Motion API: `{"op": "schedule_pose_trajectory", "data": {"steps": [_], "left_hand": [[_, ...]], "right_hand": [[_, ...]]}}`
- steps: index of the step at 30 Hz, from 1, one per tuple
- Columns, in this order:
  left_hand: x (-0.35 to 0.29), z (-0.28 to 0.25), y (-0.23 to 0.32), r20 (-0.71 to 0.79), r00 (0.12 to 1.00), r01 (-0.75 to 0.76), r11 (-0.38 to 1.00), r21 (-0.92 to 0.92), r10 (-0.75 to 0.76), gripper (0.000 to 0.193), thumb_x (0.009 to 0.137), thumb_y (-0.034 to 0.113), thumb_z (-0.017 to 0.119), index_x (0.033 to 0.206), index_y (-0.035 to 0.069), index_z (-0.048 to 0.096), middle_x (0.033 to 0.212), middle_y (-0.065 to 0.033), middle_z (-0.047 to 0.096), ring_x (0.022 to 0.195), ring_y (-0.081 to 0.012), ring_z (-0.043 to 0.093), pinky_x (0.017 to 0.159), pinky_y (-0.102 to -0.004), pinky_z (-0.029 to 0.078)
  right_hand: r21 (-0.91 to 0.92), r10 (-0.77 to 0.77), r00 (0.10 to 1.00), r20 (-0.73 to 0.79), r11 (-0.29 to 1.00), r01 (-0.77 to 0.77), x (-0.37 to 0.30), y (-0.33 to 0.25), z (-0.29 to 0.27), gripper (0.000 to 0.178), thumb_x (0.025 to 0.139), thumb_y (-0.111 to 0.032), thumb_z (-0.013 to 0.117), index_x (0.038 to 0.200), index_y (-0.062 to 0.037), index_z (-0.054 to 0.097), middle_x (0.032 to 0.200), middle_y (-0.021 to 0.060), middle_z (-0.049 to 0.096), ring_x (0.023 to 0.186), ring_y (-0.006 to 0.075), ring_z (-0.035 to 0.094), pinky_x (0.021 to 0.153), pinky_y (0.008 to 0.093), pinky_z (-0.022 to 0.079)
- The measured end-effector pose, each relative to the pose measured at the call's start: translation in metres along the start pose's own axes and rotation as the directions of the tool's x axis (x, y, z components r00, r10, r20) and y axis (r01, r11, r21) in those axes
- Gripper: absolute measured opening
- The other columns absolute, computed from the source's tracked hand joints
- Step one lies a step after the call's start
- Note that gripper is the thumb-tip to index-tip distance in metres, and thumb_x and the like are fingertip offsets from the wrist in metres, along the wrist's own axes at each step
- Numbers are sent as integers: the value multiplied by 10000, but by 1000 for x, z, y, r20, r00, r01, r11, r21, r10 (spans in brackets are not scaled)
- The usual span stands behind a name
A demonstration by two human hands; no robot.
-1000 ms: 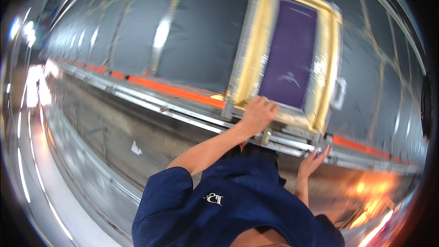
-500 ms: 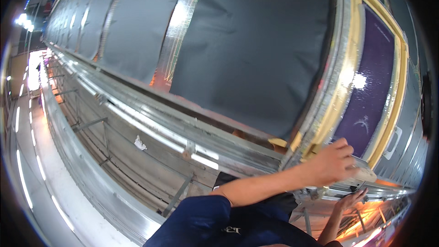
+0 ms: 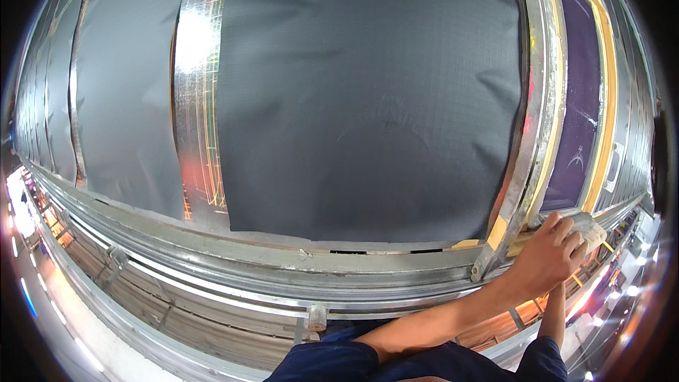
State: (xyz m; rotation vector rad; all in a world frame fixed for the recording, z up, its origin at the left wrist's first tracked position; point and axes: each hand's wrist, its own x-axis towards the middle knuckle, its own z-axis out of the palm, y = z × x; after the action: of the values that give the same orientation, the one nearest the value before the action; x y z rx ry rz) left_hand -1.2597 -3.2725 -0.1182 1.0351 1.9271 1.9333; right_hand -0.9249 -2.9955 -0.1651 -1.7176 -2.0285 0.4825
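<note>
**Left grip [image 3: 555,251] held the near end of a framed screen [image 3: 578,99]**

Farthest to the left of the left grip, dark grey sheets [image 3: 131,92] lay along a long bench [image 3: 368,262], with a glossy strip [image 3: 194,92] marked by yellow and green lines beside them. A wide, wrinkled dark sheet [image 3: 368,106] filled the space from that strip to just left of the framed screen. Below this sheet, left of the grip and lower, a bright rail [image 3: 212,292] ran along the bench's near side, with a small block [image 3: 317,317] on it.

The framed screen, yellow-edged around a purple panel, stretched away beyond the left grip, its metal left side slanting down close beside it. The left grip was closed, its bent fingers over the screen's near end. Just below it rose the right forearm [image 3: 554,315]; the right grip was hidden behind the left, so its state could not be told. Above and to the right of the left grip, past the yellow edge, sat a pale looped handle [image 3: 609,187].
</note>
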Motion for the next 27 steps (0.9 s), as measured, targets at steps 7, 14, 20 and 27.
{"op": "schedule_pose_trajectory", "data": {"steps": [7,14,20,27], "left_hand": [[-2,3,3,70,997,34,999,7,-34,321,828,166,662,1116,30,702,1091,-82,670,1060,-259,572,1012,-432,428],[-3,1,2,92,995,42,999,-4,-41,334,827,171,657,1131,36,686,1138,-65,651,1056,-252,569,991,-428,432],[-6,1,-5,69,997,25,999,-22,-23,346,835,181,643,1158,66,695,1195,-18,649,1077,-215,566,984,-413,441],[-5,-12,0,197,979,57,998,-7,-55,421,791,135,664,1206,77,701,1299,-5,640,1118,-217,563,990,-401,430]], "right_hand": [[15,23,1000,-3,1000,-23,-8,0,5,539,1109,-336,384,1539,-12,391,1581,177,398,1431,319,412,1196,430,309],[18,57,998,6,998,-57,-14,2,3,527,1107,-321,392,1534,-13,402,1572,167,414,1426,310,420,1194,425,313],[55,80,997,24,995,-81,-16,6,8,517,1106,-309,398,1530,-14,410,1564,159,428,1422,302,426,1191,420,315],[64,88,996,34,994,-90,-10,14,5,505,1105,-295,406,1525,-15,421,1555,149,444,1417,293,434,1189,415,318]]}}
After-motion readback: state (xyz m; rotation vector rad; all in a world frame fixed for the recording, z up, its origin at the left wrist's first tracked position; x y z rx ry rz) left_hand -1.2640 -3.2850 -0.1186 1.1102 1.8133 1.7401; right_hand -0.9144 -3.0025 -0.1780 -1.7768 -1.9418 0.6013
